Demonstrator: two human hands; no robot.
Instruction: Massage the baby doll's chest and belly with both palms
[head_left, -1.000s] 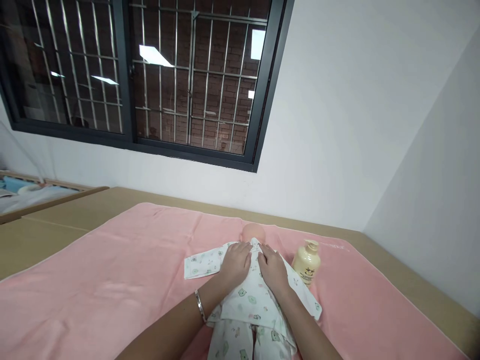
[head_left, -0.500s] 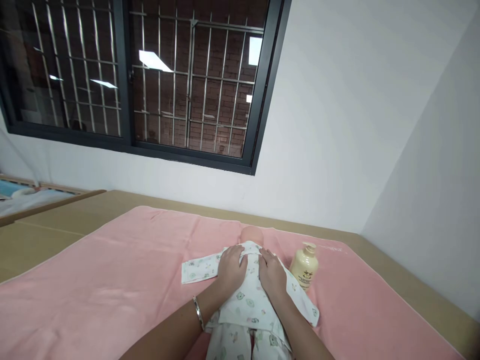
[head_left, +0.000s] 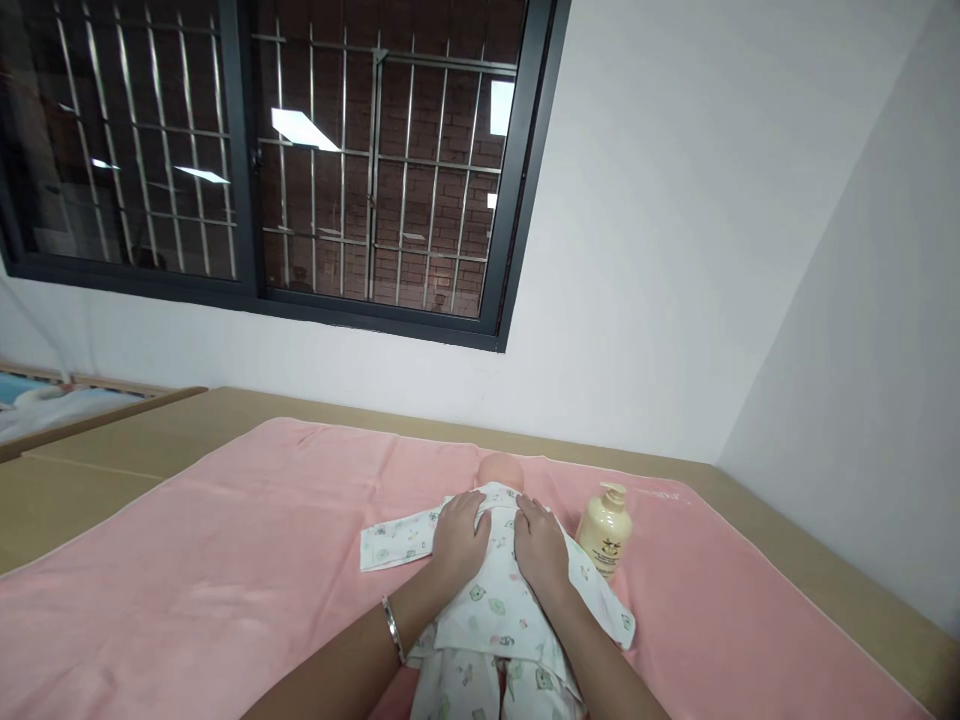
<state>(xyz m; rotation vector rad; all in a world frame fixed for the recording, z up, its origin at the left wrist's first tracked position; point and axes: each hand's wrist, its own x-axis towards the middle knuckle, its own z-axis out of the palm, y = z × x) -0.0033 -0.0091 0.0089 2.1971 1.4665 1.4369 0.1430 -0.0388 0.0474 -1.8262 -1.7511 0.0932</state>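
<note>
A baby doll [head_left: 501, 468] lies on a pink blanket [head_left: 247, 530], dressed in a white printed top [head_left: 491, 605] and matching pants [head_left: 459, 685]. Only the crown of its head shows above the collar. My left hand [head_left: 459, 540] rests flat on the left side of the doll's upper body, fingers stretched out. On the right side my right hand [head_left: 541, 548] lies flat in the same way. Both palms touch the cloth, and neither grips it. One sleeve [head_left: 397, 541] extends to the left; the other slants down to the right beneath my forearm.
A cream pump bottle [head_left: 606, 530] stands on the blanket close to the right sleeve. The blanket covers a tan tabletop [head_left: 300, 402] set against a white wall. A barred window [head_left: 375, 180] is above. At far left there is a wooden-edged bed or tray [head_left: 97, 412].
The view has shifted very slightly. Both hands stay flat on the doll's upper body, with no clear movement.
</note>
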